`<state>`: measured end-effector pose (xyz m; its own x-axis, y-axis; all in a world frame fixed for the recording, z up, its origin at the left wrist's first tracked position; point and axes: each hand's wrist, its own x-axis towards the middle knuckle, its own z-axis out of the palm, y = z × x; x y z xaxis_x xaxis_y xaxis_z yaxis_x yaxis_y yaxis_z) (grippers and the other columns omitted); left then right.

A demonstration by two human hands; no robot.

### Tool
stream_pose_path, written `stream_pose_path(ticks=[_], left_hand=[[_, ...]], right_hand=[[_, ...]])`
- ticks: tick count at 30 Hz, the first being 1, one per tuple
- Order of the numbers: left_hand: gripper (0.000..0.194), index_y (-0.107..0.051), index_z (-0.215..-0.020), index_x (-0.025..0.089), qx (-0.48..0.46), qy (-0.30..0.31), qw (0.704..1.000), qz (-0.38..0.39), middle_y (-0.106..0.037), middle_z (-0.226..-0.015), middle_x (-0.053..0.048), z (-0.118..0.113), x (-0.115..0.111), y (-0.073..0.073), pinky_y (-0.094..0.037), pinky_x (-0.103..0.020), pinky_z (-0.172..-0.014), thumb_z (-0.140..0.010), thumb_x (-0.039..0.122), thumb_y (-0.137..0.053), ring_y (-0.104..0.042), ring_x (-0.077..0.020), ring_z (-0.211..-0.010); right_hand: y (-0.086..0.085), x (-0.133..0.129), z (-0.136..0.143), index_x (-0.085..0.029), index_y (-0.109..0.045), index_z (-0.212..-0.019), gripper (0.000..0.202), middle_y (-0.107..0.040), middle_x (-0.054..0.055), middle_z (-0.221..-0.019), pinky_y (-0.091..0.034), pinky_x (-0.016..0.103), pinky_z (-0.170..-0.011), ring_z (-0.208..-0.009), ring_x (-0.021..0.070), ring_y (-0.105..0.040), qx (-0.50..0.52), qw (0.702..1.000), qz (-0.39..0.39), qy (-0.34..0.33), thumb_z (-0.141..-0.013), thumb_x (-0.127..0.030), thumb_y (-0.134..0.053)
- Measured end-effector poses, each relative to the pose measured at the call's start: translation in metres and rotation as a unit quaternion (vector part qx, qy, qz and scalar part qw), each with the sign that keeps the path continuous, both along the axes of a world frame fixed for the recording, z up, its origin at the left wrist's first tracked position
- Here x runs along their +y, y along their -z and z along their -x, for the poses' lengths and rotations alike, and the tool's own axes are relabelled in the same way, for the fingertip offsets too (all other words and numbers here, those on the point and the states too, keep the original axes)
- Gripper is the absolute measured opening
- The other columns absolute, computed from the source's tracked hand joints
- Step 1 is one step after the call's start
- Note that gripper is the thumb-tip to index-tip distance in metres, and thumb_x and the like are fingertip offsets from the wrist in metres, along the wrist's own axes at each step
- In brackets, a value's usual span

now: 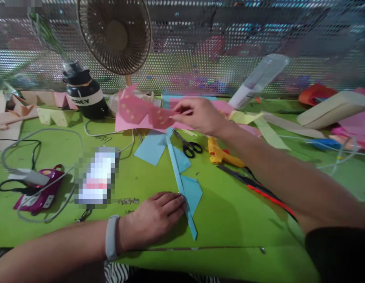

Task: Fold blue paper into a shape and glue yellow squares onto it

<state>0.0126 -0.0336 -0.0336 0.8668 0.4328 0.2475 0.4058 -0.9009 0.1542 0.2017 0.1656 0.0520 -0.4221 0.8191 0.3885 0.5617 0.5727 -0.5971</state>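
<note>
My left hand (157, 220) rests on the table, fingers together and bent, their tips pressing a narrow blue paper strip (175, 167). Angular blue paper pieces (192, 190) join or lie under the strip's right side. A blue four-sided piece (151, 147) lies left of its far end. Farther back, my right hand (197, 114) is closed in a pinch at the right end of a pink paper piece (131, 108) with pale yellow dots. Its fingertips partly cover that end. Black-handled scissors (192, 148) and a yellow glue gun (220, 152) lie below my right hand.
A phone (96, 177) and a purple power strip (41, 188) with looping cables lie at left. Behind stand a black bottle (86, 98) and a fan (116, 35). A red-and-black tool (267, 196) lies under my right forearm. Paper scraps and a clear plastic bottle (259, 80) fill the back.
</note>
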Motion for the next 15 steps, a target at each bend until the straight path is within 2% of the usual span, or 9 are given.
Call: stream_pose_path(ticks=[5,7,8,10,11,13,15], left_hand=[[0.035,-0.054,-0.129,0.004,-0.002,0.003,1.000,0.003,-0.062,-0.132,-0.015,0.000,-0.001,0.002,-0.053,-0.038,-0.098,-0.098,0.016,-0.042,-0.060,-0.0249,-0.119],[0.035,-0.055,-0.128,0.004,-0.006,0.002,1.000,-0.004,-0.062,-0.131,-0.015,0.000,-0.001,0.003,-0.053,-0.038,-0.098,-0.099,0.017,-0.042,-0.060,-0.0248,-0.117],[0.035,-0.055,-0.128,0.004,-0.008,0.002,1.000,-0.006,-0.062,-0.131,-0.015,0.000,-0.001,0.003,-0.053,-0.038,-0.098,-0.099,0.018,-0.041,-0.060,-0.0246,-0.117],[0.034,-0.056,-0.127,0.004,-0.011,0.001,1.000,-0.010,-0.063,-0.131,-0.014,0.000,-0.001,0.004,-0.053,-0.038,-0.098,-0.099,0.017,-0.041,-0.060,-0.0244,-0.117],[0.034,-0.057,-0.126,0.004,-0.013,0.002,1.000,-0.011,-0.063,-0.130,-0.014,0.000,-0.001,0.005,-0.053,-0.038,-0.098,-0.099,0.016,-0.041,-0.060,-0.0246,-0.117],[0.034,-0.057,-0.126,0.003,-0.016,0.004,1.000,-0.011,-0.064,-0.129,-0.014,0.000,0.000,0.005,-0.053,-0.038,-0.097,-0.098,0.015,-0.041,-0.060,-0.0253,-0.116],[0.034,-0.057,-0.125,0.003,-0.017,0.007,1.000,-0.015,-0.064,-0.128,-0.015,-0.001,0.000,0.005,-0.054,-0.038,-0.096,-0.098,0.016,-0.042,-0.061,-0.0255,-0.115]], right_hand=[[0.013,0.001,0.111,-0.016,-0.070,-0.086,0.009,-0.072,0.006,-0.087,-0.049,0.032,-0.073,-0.080,0.0199,-0.064,-0.078,0.996,-0.003,-0.040,-0.080,-0.019,-0.064],[0.017,0.004,0.143,-0.018,-0.070,-0.099,0.017,-0.073,0.006,-0.099,-0.050,0.033,-0.076,-0.088,0.0217,-0.065,-0.095,0.993,0.017,-0.069,-0.084,-0.025,-0.064],[0.019,0.004,0.153,-0.018,-0.067,-0.111,0.031,-0.071,0.008,-0.109,-0.050,0.034,-0.079,-0.094,0.0231,-0.065,-0.098,0.993,0.018,-0.069,-0.083,-0.028,-0.068],[0.024,0.002,0.157,-0.016,-0.058,-0.126,0.049,-0.063,0.012,-0.127,-0.050,0.037,-0.086,-0.106,0.0262,-0.062,-0.090,0.995,-0.004,-0.053,-0.082,-0.032,-0.071],[0.026,0.000,0.151,-0.016,-0.057,-0.128,0.049,-0.061,0.013,-0.131,-0.049,0.038,-0.088,-0.111,0.0272,-0.060,-0.085,0.995,-0.019,-0.046,-0.084,-0.033,-0.069],[0.032,-0.010,0.126,-0.016,-0.062,-0.122,0.038,-0.063,0.012,-0.127,-0.050,0.039,-0.087,-0.109,0.0272,-0.061,-0.084,0.994,-0.040,-0.049,-0.088,-0.032,-0.063],[0.038,-0.026,0.088,-0.014,-0.068,-0.110,0.025,-0.069,0.011,-0.113,-0.053,0.039,-0.084,-0.100,0.0254,-0.066,-0.092,0.993,-0.034,-0.063,-0.090,-0.028,-0.059]])
